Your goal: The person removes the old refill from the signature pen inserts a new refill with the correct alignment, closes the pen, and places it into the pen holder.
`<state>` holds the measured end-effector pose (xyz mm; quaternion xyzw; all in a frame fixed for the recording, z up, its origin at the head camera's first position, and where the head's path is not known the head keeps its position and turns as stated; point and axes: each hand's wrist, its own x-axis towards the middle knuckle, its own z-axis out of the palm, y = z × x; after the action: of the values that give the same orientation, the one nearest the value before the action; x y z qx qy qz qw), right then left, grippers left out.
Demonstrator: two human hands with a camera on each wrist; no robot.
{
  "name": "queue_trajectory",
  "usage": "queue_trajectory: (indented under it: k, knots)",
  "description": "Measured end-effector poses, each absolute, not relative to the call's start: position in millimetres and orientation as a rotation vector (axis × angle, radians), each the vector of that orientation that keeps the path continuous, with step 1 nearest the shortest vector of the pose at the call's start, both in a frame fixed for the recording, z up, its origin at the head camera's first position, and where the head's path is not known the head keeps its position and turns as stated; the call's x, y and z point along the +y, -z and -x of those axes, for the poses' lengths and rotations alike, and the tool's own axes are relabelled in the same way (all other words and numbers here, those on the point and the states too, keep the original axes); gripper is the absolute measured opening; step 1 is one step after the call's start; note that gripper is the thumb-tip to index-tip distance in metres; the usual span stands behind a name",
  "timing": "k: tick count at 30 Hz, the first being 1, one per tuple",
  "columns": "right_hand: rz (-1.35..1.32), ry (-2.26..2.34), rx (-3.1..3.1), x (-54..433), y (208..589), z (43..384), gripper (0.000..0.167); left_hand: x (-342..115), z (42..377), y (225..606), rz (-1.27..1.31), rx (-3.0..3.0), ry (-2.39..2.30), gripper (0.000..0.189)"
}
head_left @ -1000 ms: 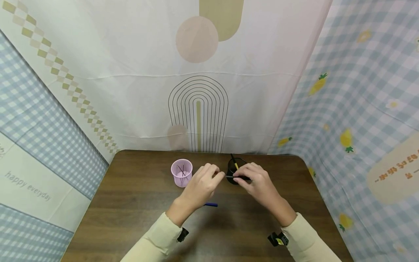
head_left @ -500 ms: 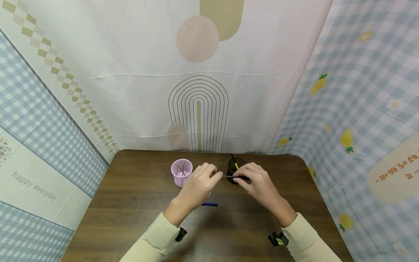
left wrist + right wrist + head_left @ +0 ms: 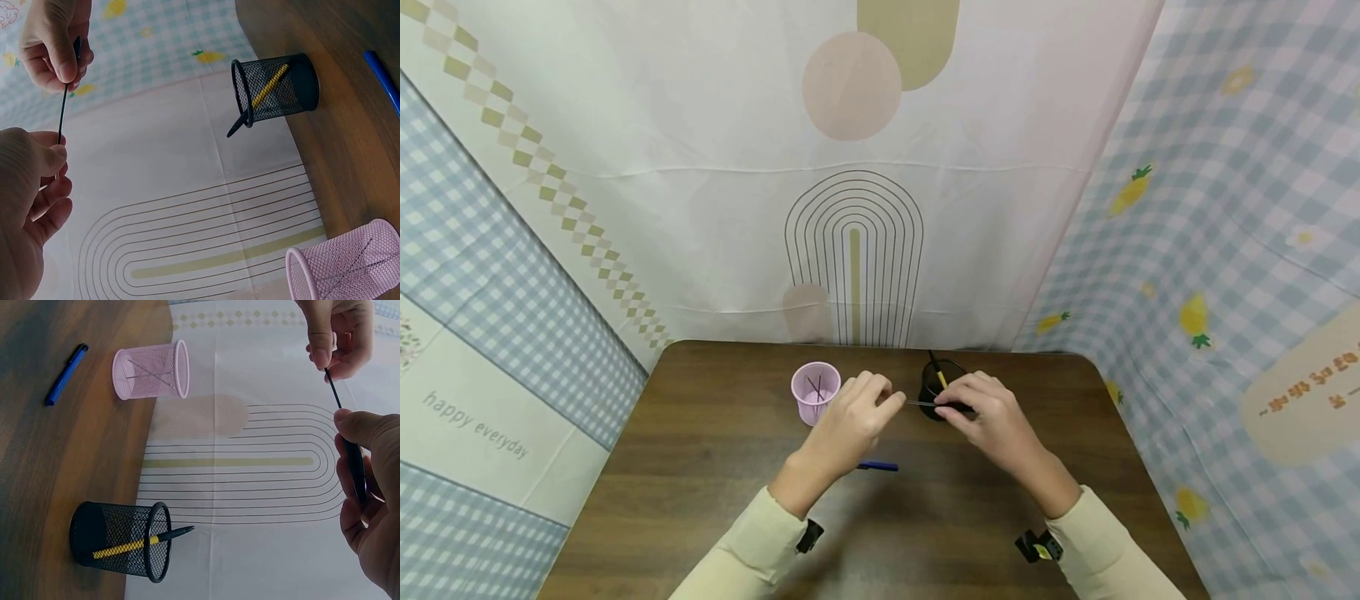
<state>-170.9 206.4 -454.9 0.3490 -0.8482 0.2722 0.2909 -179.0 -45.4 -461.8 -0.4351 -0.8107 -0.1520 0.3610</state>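
My left hand [image 3: 850,421] pinches a thin dark rod [image 3: 62,112] between thumb and fingers. My right hand [image 3: 992,417] grips a black pen-like barrel [image 3: 356,469], from whose end the rod runs across to the left hand. Both hands are raised above the table, the right one close to a black mesh pen cup [image 3: 931,408]. Inside that cup leans a yellow and black pen [image 3: 125,549]. To the left of my left hand stands a pink mesh cup [image 3: 811,412] with thin dark sticks crossed in it.
A blue pen [image 3: 65,375] lies on the brown wooden table [image 3: 715,467], partly behind my left hand in the head view. A patterned cloth [image 3: 737,250] hangs along the table's back edge, with checked cloth [image 3: 1210,208] on the right side.
My left hand has shifted slightly left, away from the right hand, and more of the thin rod shows between them. The right hand has barely moved.
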Motion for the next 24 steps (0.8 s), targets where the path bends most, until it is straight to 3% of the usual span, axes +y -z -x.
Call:
queue_trajectory:
  k: [24]
  knots:
    - [-0.933,-0.71,-2.269,207.5,456.1,170.2,0.029,-55.6,178.7,463.0,1.102,-2.062,0.389,0.029]
